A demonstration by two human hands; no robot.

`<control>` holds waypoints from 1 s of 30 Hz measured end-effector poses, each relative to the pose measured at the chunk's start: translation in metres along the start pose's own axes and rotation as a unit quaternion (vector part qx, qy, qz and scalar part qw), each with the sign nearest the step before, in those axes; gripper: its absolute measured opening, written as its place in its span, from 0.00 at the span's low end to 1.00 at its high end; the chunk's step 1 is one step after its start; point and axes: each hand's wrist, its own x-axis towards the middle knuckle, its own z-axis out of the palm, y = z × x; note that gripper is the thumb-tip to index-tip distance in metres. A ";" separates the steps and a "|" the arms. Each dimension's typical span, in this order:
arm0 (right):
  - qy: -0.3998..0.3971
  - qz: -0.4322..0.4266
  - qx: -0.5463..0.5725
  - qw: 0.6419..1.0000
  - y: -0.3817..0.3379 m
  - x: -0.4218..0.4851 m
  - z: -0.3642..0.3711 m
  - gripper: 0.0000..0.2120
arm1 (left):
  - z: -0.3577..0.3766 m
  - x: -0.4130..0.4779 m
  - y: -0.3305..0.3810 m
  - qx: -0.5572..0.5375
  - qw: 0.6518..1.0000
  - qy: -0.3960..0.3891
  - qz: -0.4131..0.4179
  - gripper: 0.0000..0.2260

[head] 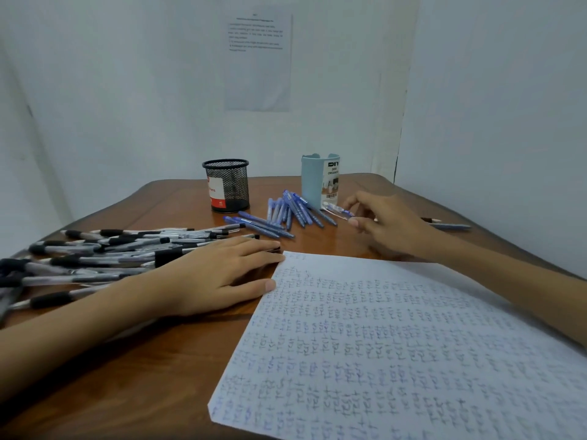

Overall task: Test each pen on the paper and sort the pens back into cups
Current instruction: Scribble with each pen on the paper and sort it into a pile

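A sheet of paper (397, 344) covered in small handwritten marks lies at the front right of the wooden table (152, 369). My left hand (216, 274) rests flat by the paper's top left corner, its fingertips touching the edge. Several black-grip pens (95, 249) are piled to its left. Several blue pens (286, 214) lie fanned out in front of a black mesh cup (226, 185) and a light blue cup (317, 181). My right hand (384, 220) reaches beside the blue cup, finger and thumb pinching the end of a clear blue pen (336, 210).
Another blue pen (451, 227) lies at the table's right edge, behind my right hand. White walls close in the table on three sides, with a printed sheet (258, 61) stuck on the back wall.
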 end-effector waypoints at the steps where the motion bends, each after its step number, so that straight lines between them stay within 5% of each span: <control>1: 0.002 -0.008 0.011 1.000 -0.004 -0.001 0.002 0.07 | 0.000 0.000 0.000 0.000 1.000 0.003 0.001 0.34; 9: 0.006 0.002 0.023 1.000 -0.012 -0.004 0.011 0.14 | 0.001 -0.002 -0.001 -0.001 1.000 0.005 -0.007 0.35; 15: -0.107 -0.066 0.004 0.992 -0.022 -0.010 0.015 0.15 | 0.003 -0.002 0.000 -0.006 1.000 0.023 -0.020 0.32; 23: -0.088 -0.126 -0.050 0.987 -0.054 -0.019 0.019 0.15 | 0.006 0.002 0.000 -0.152 0.977 0.148 0.007 0.21; 30: -0.104 -0.114 -0.040 0.987 -0.053 -0.018 0.015 0.13 | 0.009 0.004 -0.005 -0.042 0.978 0.202 0.034 0.17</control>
